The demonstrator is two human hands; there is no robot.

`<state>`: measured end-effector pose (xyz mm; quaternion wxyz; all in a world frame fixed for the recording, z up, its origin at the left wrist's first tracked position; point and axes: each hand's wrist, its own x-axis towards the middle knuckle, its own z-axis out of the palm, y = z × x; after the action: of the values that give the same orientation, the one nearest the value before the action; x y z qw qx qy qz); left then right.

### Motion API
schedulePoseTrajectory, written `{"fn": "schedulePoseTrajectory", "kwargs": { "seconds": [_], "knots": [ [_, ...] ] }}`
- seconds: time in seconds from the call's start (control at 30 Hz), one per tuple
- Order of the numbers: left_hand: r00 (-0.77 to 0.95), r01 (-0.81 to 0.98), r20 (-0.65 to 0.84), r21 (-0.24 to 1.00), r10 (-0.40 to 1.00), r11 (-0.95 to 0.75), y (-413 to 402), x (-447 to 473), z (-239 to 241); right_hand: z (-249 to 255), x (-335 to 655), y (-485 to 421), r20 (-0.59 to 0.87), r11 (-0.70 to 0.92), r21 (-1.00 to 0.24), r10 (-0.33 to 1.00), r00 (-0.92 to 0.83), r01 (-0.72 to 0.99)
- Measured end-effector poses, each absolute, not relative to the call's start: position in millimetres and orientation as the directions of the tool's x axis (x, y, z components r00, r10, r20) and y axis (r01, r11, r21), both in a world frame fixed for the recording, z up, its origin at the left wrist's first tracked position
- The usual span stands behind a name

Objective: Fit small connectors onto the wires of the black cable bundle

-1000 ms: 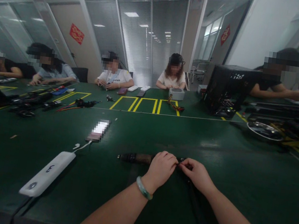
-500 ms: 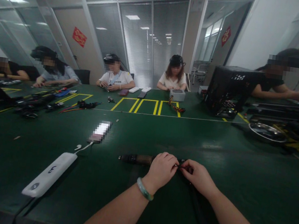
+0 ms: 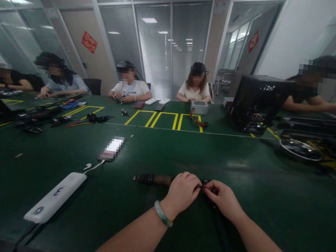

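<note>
A slim dark cylindrical tool (image 3: pixel 160 180) with a brown middle and a small metal tip lies sideways on the green table. My left hand (image 3: pixel 183 190), with a jade-coloured bangle at the wrist, covers the tool's right part, its fingers closed in a pinch. Facing it, my right hand (image 3: pixel 223 198) is also pinched, thumb against fingers. The two sets of fingertips nearly meet at a small dark piece, too hidden between them to name. Below my right hand a thick black cable (image 3: pixel 224 230) runs toward the table's near edge.
Left of my hands, a white power bank (image 3: pixel 56 197) marked 3 is wired to a phone (image 3: pixel 112 148). A black computer case (image 3: pixel 257 103) and a shiny round dish (image 3: pixel 300 149) stand to the right. Several people sit across the table, near a power supply (image 3: pixel 200 106) and loose cables (image 3: pixel 94 118).
Both hands stay pinched at the same spot, with only slight shifts of the fingers. The tool, power bank and phone lie where they were.
</note>
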<state>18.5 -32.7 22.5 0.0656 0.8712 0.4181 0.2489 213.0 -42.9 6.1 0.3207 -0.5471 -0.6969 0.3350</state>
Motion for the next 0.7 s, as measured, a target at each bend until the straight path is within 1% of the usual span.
{"fn": "schedulePoseTrajectory", "kwargs": {
  "seconds": [0.27, 0.47, 0.7],
  "knots": [
    [0.56, 0.702, 0.359, 0.274, 0.747, -0.658, -34.7, 17.8, 25.5, 5.7, 213.9, -44.9, 0.073, 0.168, -0.818, 0.979, -0.191, 0.55],
    [0.562, 0.694, 0.363, 0.281, 0.743, -0.663, -34.3, 18.7, 25.6, 1.9, 214.7, -43.5, 0.123, 0.205, -0.797, 0.976, -0.179, 0.568],
    [0.505, 0.701, 0.392, 0.334, 0.769, -0.631, -31.4, 19.8, 20.2, -0.7, 216.0, -42.2, 0.139, 0.217, -0.803, 0.974, -0.18, 0.556]
  ]
}}
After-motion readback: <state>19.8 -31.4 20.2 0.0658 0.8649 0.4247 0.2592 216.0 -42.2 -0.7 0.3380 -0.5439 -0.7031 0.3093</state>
